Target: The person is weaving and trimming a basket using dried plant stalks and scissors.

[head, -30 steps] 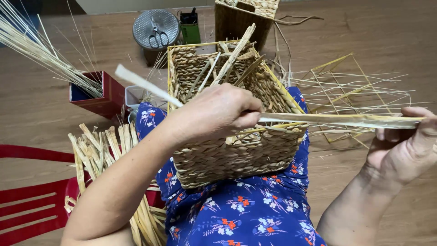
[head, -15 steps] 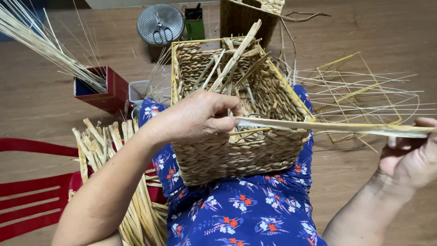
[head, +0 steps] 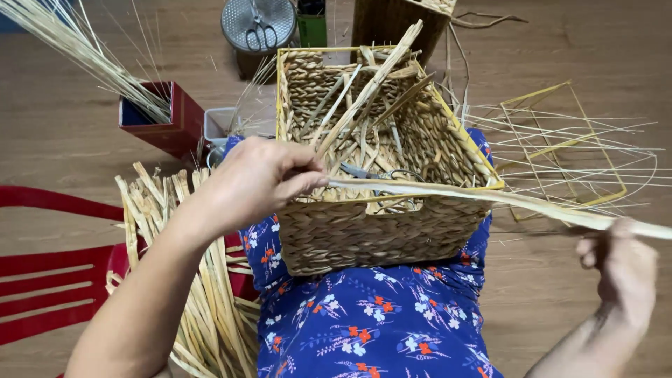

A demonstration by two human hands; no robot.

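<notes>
A rectangular woven straw basket with a yellow wire rim rests on my lap, over a blue floral skirt. Loose strands stick up out of it, and a pair of scissors lies inside. My left hand pinches one end of a long pale straw strand at the basket's near rim. The strand runs right across the rim to my right hand, which grips its far end low at the right.
A bundle of dried straw strips lies at my left over a red chair. A red box holds thin reeds. A round metal tin with scissors, a second basket and a yellow wire frame sit on the wooden floor.
My left hand slid left along the strand to the basket's near left rim. My right hand pulled the strand farther right and lower.
</notes>
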